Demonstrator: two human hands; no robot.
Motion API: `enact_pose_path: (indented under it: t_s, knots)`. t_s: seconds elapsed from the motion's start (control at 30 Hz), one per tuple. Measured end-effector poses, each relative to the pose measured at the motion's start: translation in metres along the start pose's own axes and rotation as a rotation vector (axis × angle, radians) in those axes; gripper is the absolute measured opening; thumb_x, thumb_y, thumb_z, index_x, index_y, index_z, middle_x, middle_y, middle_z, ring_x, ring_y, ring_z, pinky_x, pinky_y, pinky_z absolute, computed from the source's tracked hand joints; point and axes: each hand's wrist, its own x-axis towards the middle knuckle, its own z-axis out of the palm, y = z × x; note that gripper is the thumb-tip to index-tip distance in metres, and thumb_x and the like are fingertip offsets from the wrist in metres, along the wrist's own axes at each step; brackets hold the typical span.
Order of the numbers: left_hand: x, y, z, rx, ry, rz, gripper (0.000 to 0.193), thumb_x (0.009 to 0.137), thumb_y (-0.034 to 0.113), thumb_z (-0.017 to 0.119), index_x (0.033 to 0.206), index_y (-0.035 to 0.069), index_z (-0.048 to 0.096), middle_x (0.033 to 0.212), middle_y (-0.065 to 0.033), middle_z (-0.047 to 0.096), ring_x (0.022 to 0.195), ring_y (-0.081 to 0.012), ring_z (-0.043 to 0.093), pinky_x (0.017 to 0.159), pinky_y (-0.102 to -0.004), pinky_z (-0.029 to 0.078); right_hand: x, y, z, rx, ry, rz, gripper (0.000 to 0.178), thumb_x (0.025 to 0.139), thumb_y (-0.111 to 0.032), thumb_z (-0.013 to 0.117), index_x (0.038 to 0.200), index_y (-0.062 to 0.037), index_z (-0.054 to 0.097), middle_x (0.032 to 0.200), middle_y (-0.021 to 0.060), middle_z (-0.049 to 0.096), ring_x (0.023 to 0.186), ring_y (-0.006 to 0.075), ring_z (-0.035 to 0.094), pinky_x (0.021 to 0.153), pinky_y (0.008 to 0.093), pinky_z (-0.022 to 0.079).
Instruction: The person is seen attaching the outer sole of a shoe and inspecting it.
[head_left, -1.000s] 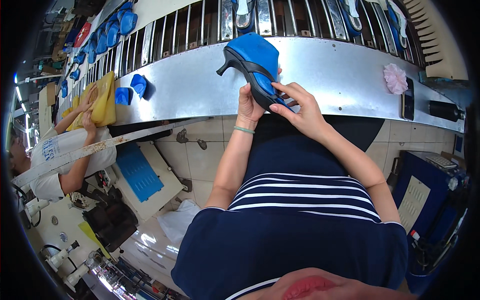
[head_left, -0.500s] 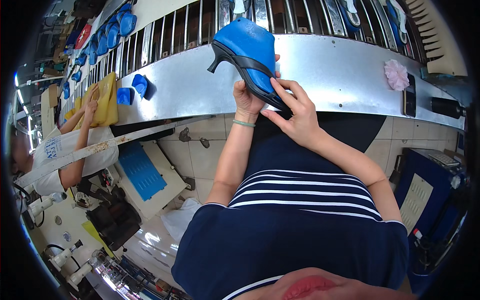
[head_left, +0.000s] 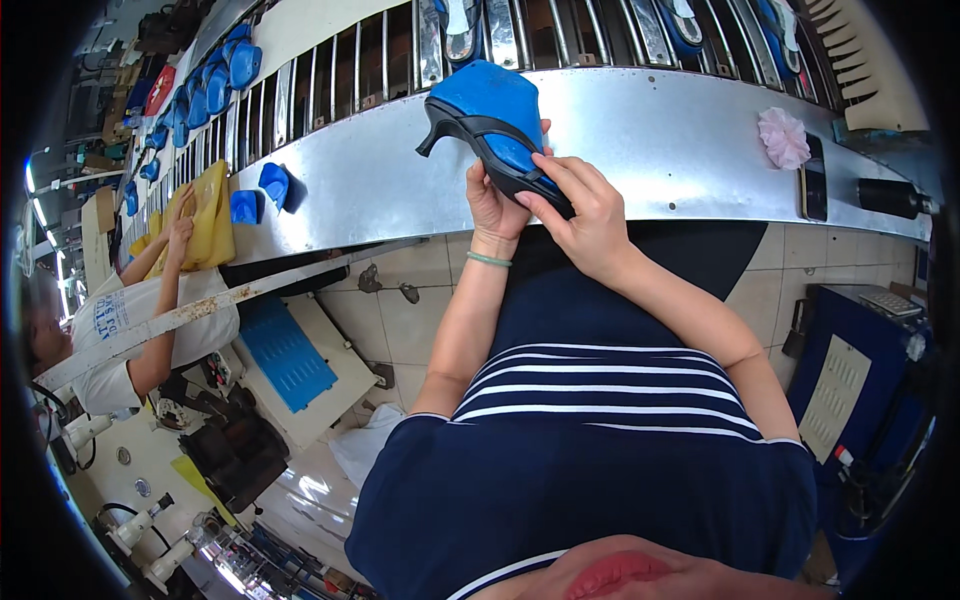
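A black heeled sandal [head_left: 492, 142] sits on a blue shoe last [head_left: 490, 92], tilted on its side with the heel to the left and the toe toward me. My left hand [head_left: 496, 208] cups it from below and behind, some fingertips showing beyond its far side. At the toe, my right hand [head_left: 590, 205] pinches the strap and sole edge between fingers and thumb. A green bangle [head_left: 489, 259] circles my left wrist. The part of the sole under my left palm is hidden.
Under the shoe runs a metal ledge [head_left: 380, 190] with a roller conveyor [head_left: 370, 60] behind it, bearing more shoes. Two blue pieces [head_left: 273, 185] lie left; a pink scrunchie [head_left: 783, 138] and a phone [head_left: 814, 180] lie right. A co-worker handles yellow material [head_left: 208, 215].
The shoe has come slightly lower and to the left, its last tipping a little. Both hands keep their hold. Shoes on the conveyor have shifted left.
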Motion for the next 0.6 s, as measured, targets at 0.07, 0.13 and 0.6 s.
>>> enact_pose_path:
  t_s: [0.07,0.13,0.6]
  knots:
    - [-0.001,-0.002,0.009,0.042,0.062,0.028,0.082,0.083,0.040,0.071,0.145,0.002,0.035,0.143,-0.0290,0.041,0.127,-0.0351,0.050,0.110,-0.0450,0.042,0.002,0.006,0.002,-0.040,0.025,-0.055,0.037,0.083,-0.019,0.075,0.109,0.0053,0.066,0.092,0.0178,0.068,0.081,0.0297,0.067,0.071,0.0355,0.054]
    - [-0.002,-0.003,0.010,0.060,0.095,0.034,0.079,0.084,0.040,0.070,0.144,0.002,0.035,0.142,-0.0288,0.042,0.129,-0.0346,0.049,0.111,-0.0450,0.041,0.001,0.009,0.003,-0.057,0.037,-0.087,0.035,0.084,-0.020,0.073,0.106,0.0065,0.066,0.089,0.0194,0.068,0.076,0.0309,0.067,0.068,0.0362,0.055]
    - [-0.002,0.004,0.008,-0.036,0.090,-0.028,0.089,0.084,0.043,0.070,0.149,0.004,0.025,0.146,-0.0282,0.035,0.121,-0.0364,0.054,0.104,-0.0484,0.047,0.002,0.003,-0.017,0.124,-0.142,0.015,0.063,0.072,-0.025,0.083,0.123,0.0026,0.060,0.107,0.0157,0.063,0.100,0.0299,0.063,0.084,0.0376,0.052]
